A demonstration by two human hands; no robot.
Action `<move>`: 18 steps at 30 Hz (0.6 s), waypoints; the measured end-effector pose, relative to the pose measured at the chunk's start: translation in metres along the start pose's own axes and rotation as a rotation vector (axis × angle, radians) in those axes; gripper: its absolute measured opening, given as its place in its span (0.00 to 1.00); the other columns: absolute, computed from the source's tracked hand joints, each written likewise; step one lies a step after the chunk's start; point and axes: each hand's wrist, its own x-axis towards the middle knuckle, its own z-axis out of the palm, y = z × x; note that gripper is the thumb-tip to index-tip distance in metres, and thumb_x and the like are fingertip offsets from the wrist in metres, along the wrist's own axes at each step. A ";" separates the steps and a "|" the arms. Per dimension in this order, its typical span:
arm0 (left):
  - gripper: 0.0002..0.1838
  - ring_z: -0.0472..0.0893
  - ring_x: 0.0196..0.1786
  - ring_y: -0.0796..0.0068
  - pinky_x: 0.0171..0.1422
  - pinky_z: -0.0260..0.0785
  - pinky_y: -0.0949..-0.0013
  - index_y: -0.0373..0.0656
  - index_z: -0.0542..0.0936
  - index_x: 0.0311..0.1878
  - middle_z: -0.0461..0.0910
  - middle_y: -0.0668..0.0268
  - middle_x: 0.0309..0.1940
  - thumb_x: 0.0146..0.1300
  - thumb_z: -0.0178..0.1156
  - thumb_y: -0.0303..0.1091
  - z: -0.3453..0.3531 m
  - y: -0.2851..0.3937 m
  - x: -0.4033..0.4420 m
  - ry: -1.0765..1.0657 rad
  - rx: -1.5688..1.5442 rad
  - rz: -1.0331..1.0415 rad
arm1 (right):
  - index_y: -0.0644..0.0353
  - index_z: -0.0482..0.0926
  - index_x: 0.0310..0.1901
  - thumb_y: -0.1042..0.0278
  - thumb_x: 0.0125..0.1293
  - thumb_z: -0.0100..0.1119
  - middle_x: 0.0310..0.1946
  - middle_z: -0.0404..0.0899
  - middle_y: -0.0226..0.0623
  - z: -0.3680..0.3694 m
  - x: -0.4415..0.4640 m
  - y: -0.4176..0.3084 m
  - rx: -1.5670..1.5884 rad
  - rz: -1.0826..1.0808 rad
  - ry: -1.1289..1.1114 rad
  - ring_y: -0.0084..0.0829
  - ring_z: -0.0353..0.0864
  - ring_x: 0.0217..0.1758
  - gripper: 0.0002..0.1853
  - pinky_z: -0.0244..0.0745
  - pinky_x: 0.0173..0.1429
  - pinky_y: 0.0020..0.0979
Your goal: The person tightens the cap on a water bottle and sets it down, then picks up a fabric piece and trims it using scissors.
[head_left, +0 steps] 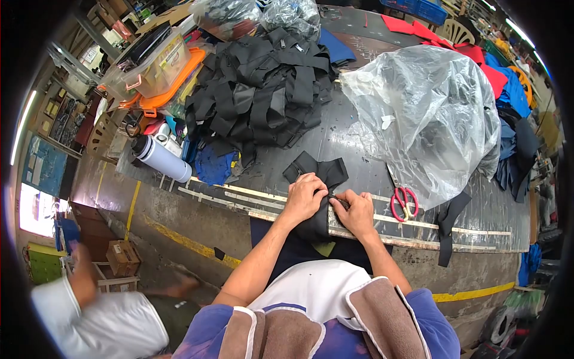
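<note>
At the table's front edge, a black fabric strip [312, 229] hangs toward my lap, its upper part spread on the tabletop in a crossed shape. My left hand [306, 198] is closed on it with bent fingers. Pinching the same strip from the other side is my right hand [357, 212], its thumb pointing at the left hand. The fingers partly hide the spot between them. Red-handled scissors [403, 203] lie on the table to the right of my right hand.
Behind my hands rises a big heap of black fabric strips [257, 96]. A clear plastic bag [424, 119] bulges at right, with another black strip [452, 224] over the edge. A bottle [161, 158] lies at left, near a plastic box [156, 63]. Another person [101, 311] is at lower left.
</note>
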 end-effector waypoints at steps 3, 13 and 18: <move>0.08 0.81 0.70 0.46 0.74 0.70 0.48 0.41 0.88 0.41 0.88 0.57 0.50 0.69 0.68 0.36 0.000 -0.001 0.001 -0.002 -0.019 0.005 | 0.55 0.87 0.35 0.58 0.66 0.79 0.25 0.87 0.36 0.000 0.001 0.000 -0.018 -0.004 -0.004 0.43 0.76 0.26 0.12 0.65 0.49 0.41; 0.08 0.79 0.73 0.44 0.78 0.69 0.49 0.41 0.88 0.43 0.89 0.54 0.52 0.70 0.67 0.36 -0.003 -0.001 0.002 -0.022 -0.060 -0.035 | 0.55 0.87 0.35 0.57 0.66 0.79 0.25 0.86 0.37 0.000 0.001 0.002 -0.023 0.014 -0.040 0.44 0.77 0.27 0.12 0.66 0.50 0.41; 0.11 0.80 0.75 0.48 0.80 0.68 0.52 0.39 0.88 0.44 0.90 0.55 0.52 0.75 0.66 0.38 -0.006 -0.001 0.002 -0.031 -0.132 -0.077 | 0.56 0.87 0.37 0.59 0.64 0.80 0.22 0.83 0.35 0.000 0.000 0.002 -0.021 -0.007 -0.014 0.42 0.76 0.27 0.12 0.67 0.48 0.40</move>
